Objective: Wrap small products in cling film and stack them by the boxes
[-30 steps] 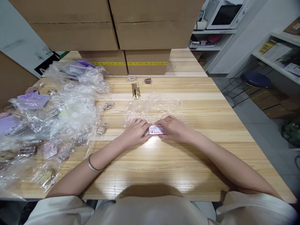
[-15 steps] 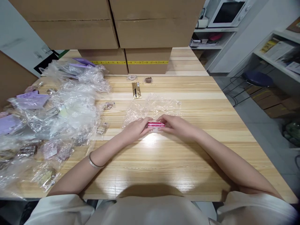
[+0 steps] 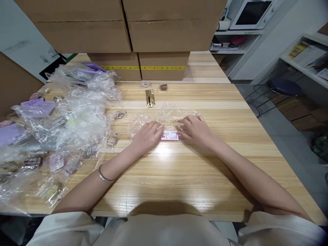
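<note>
A small white packet with pink print (image 3: pixel 169 135) lies flat on the table between my hands, label side up. My left hand (image 3: pixel 148 135) rests at its left end, palm down, fingers loosely bent and lying on the crumpled film. Whether its thumb presses on the packet is hard to see. At the packet's right end my right hand (image 3: pixel 196 130) is open, thumb and fingers apart. Under and behind both hands spreads a sheet of clear plastic film (image 3: pixel 174 112). Beyond it are a gold sachet (image 3: pixel 150 99), a small brown wrapped piece (image 3: pixel 163 87) and a small clear-wrapped piece (image 3: pixel 146 84).
A heap of clear plastic bags (image 3: pixel 84 116) with purple cards and small wrapped pieces covers the table's left side. Stacked cardboard boxes (image 3: pixel 164 65) stand at the back. To the right, past the table edge, are shelves with a microwave (image 3: pixel 252 13) and a dark stool (image 3: pixel 284 87).
The packet has turned from its bright pink side to its white printed side and now lies flat. My right hand's fingers have come off it and spread; my left hand has flattened beside it.
</note>
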The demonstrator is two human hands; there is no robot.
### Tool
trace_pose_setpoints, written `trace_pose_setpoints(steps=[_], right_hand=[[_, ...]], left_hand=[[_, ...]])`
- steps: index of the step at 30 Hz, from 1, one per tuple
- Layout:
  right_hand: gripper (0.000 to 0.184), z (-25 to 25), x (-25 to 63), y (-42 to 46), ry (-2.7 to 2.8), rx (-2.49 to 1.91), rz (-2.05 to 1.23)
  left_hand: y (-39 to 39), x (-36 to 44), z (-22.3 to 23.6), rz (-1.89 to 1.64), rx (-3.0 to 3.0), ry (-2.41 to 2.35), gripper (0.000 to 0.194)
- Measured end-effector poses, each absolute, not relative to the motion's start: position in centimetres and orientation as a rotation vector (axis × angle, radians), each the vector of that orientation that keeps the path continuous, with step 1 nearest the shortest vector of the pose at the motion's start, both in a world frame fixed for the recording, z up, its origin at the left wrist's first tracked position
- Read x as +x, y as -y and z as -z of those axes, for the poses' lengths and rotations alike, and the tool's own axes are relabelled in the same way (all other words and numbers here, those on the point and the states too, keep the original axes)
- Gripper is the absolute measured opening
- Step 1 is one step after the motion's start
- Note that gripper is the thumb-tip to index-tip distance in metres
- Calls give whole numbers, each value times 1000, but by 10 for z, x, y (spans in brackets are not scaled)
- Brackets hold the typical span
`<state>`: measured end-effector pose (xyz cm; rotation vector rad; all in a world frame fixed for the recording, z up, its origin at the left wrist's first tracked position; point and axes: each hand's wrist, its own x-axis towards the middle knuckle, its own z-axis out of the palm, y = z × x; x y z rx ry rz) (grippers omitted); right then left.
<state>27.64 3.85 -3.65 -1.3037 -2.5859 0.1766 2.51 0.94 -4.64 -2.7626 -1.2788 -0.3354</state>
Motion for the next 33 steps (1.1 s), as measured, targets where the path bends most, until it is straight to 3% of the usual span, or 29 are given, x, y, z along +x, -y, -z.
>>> trace_pose_setpoints(steps=[3,9,17,20,25,29,33], right_hand=[[45,35,270,-30,2608,-1113,-252],[25,44,263,-28,2621,-1015,-237],[23,32,275,-36,2571,-1030,-865],[37,41,273,-39,2547,-1138,-656],[32,56,267,-38,2471,-1152,-120],[34,60,265,-35,2599,-927,-161],[32,54,266,-34,2553,-1011,-369]], left_hand=[[-7,32,52,401,-2957,1097,36],[-9,37,47,449,-3132,1265,29],[-12,26,30,448,-3299,1569,30],[-13,30,39,476,-2933,1581,31],[-13,32,55,594,-2738,1336,24],[-13,31,60,502,-2839,1195,32],[-13,30,53,570,-2922,1355,29]])
